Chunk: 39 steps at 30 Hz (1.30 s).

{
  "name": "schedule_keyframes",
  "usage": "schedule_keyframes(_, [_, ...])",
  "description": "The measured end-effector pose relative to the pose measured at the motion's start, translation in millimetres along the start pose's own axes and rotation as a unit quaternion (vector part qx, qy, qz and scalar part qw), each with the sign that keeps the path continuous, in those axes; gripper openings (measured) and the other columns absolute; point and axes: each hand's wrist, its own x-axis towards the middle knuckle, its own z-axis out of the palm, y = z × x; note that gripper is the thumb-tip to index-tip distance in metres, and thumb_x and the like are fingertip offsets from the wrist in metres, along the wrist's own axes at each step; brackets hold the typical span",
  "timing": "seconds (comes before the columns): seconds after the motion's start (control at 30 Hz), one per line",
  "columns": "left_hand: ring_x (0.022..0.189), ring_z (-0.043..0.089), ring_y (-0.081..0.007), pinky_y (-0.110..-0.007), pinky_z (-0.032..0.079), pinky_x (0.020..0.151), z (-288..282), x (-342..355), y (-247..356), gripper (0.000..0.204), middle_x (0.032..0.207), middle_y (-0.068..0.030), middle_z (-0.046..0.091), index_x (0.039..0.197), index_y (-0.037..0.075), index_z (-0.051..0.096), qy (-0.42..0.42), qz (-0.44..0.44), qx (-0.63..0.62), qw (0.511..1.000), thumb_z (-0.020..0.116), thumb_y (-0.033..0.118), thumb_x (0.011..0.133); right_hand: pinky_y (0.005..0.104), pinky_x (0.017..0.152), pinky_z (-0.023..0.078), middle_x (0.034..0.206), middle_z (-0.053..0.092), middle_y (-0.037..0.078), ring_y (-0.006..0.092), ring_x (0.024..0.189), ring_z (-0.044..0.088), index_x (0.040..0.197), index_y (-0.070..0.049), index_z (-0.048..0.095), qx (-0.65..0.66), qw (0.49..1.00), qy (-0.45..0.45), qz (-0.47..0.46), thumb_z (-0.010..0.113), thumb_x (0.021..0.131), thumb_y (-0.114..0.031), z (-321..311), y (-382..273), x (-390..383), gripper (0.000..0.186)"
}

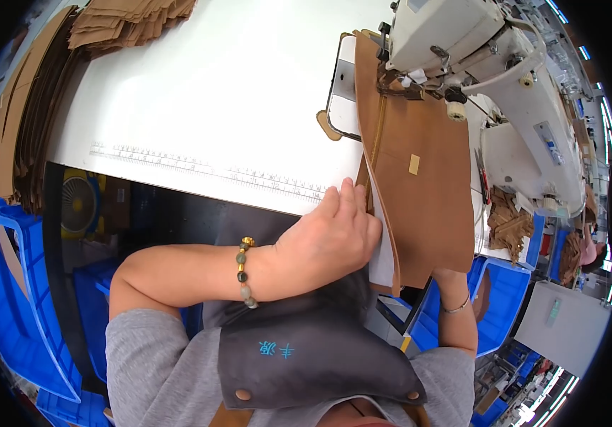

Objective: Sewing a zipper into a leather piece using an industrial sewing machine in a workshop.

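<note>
A large brown leather panel (427, 199) with a pale lining (382, 245) lies under the sewing machine's head (419, 43) and hangs over the table's front edge. A small yellowish tab (414, 164) sits on its face. Along its left side runs a narrow brown strip (375, 135). My left hand (341, 228) grips the panel's left edge and strip near the table edge, fingers close together and thumb hidden. My right hand (449, 279) reaches under the panel's lower right corner; its fingers are hidden beneath the leather.
The white table (213, 92) has a printed ruler (206, 169) near its front edge. Stacked brown pieces (131, 25) lie at the far left, with more hanging (32, 107) beside them. Blue bins (21, 285) stand left, another blue bin (501, 299) right. Crumpled brown pieces (511, 222) lie beyond the machine.
</note>
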Motion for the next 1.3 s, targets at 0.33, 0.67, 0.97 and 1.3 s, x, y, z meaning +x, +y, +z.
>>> schedule_keyframes(0.33, [0.109, 0.072, -0.0417, -0.043, 0.057, 0.090, 3, 1, -3, 0.022, 0.113, -0.0304, 0.074, 0.094, -0.004, 0.067, 0.005, 0.035, -0.014, 0.999, 0.064, 0.017, 0.088, 0.0500, 0.106, 0.049, 0.124, 0.072, 0.019, 0.0402, 0.119, 0.067, 0.128, 0.002, 0.068, 0.045, 0.998, 0.038, 0.000, 0.071, 0.094, -0.019, 18, 65, 45, 0.040])
schedule_keyframes(0.67, [0.108, 0.071, -0.0416, -0.046, 0.057, 0.096, -3, 0, -6, 0.022, 0.116, -0.0323, 0.073, 0.098, -0.005, 0.066, -0.004, 0.041, -0.049, 0.998, 0.063, 0.014, 0.088, 0.0494, 0.107, 0.049, 0.123, 0.072, 0.018, 0.0404, 0.119, 0.066, 0.127, 0.002, 0.068, 0.050, 0.996, 0.073, 0.010, 0.070, 0.094, -0.018, 20, 101, 58, 0.039])
schedule_keyframes(0.97, [0.116, 0.069, -0.0420, -0.049, 0.055, 0.102, -2, -10, -4, 0.039, 0.118, -0.0287, 0.072, 0.115, -0.009, 0.067, -0.031, 0.070, -0.022, 0.997, 0.063, 0.018, 0.087, 0.0423, 0.096, 0.055, 0.123, 0.071, 0.014, 0.0366, 0.114, 0.068, 0.125, -0.009, 0.071, -0.003, 0.988, 0.135, 0.071, 0.065, 0.093, -0.004, -41, -1, 51, 0.033])
schedule_keyframes(1.3, [0.132, 0.059, -0.0368, -0.054, 0.047, 0.112, -5, -38, -2, 0.055, 0.138, -0.0150, 0.064, 0.137, 0.009, 0.068, -0.043, 0.008, -0.129, 0.991, 0.070, 0.033, 0.087, 0.0662, 0.111, 0.041, 0.145, 0.057, 0.017, 0.0349, 0.136, 0.056, 0.142, -0.014, 0.062, -0.010, 0.999, -0.028, -0.041, 0.061, 0.092, -0.023, 22, -73, 26, 0.051])
